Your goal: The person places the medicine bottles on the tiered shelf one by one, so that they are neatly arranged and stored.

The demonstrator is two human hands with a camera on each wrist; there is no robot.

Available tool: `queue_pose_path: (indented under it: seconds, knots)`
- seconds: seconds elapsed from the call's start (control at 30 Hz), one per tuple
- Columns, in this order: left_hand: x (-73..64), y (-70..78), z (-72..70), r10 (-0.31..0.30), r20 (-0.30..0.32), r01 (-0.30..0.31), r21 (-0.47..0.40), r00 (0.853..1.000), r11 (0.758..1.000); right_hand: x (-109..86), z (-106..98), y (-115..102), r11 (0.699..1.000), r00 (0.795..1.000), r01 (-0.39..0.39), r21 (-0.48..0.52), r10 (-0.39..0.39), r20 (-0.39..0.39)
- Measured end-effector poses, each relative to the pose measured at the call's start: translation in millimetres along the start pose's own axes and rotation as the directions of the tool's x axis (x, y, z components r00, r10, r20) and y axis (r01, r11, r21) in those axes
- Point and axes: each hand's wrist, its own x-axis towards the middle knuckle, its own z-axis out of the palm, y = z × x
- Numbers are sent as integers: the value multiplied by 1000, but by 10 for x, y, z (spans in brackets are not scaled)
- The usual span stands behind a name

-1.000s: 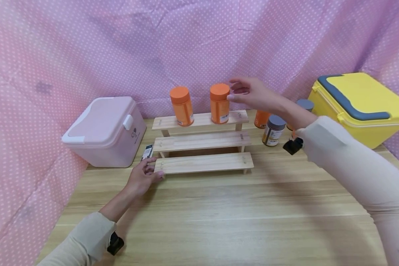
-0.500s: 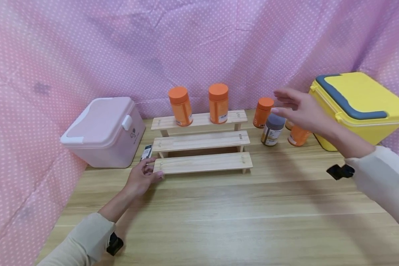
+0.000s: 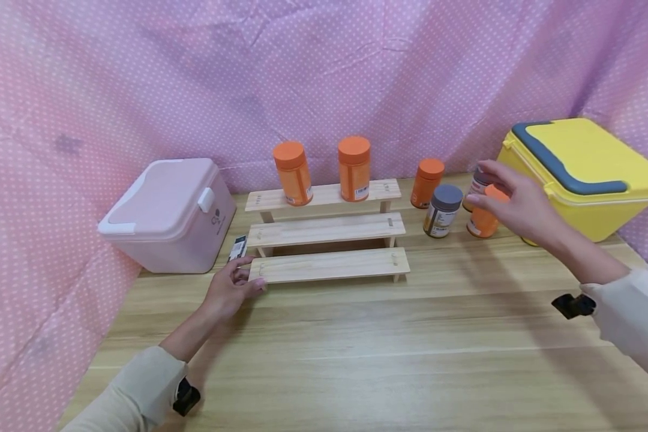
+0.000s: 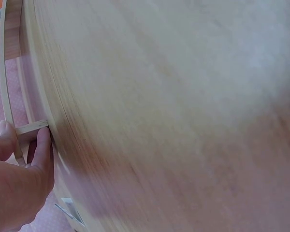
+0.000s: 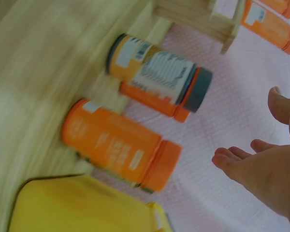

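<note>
My left hand grips the left end of the lowest board of a three-step wooden rack. The left wrist view shows the thumb and fingers pinching about its end support. My right hand, fingers spread and holding nothing, hovers above and beside an orange jar with an orange lid. In the right wrist view that orange jar stands apart from the fingertips. Just left of it are a grey-lidded jar and another orange jar. Partly behind the hand stands a second grey-lidded jar.
Two orange jars, one at left and one at centre, stand on the rack's top board. A pink lidded box is at left, a yellow box at right. A small dark-and-white item lies beside the rack.
My right hand has moved from beside the top-board jar, rightward and down, to the jars near the yellow box. The left hand stays on the rack.
</note>
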Motion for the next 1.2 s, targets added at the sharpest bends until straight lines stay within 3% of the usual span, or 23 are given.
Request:
queue_pose_path:
  seconds: [0.17, 0.4, 0.73, 1.2]
  knots:
    - [5, -12, 2, 3, -4, -3, 4, 1000, 1000, -1, -38, 137, 999, 1000, -16, -33, 15, -17]
    - [19, -24, -11, 38, 6, -38, -9, 999, 999, 33, -75, 290, 997, 999, -43, -60, 44, 26]
    - [12, -21, 3, 31, 6, -31, 8, 1000, 1000, 75, -71, 513, 989, 988, -130, -77, 135, 67]
    - [21, -25, 1, 32, 4, -32, -29, 999, 999, 70, 59, 793, 986, 988, -135, -101, 141, 59]
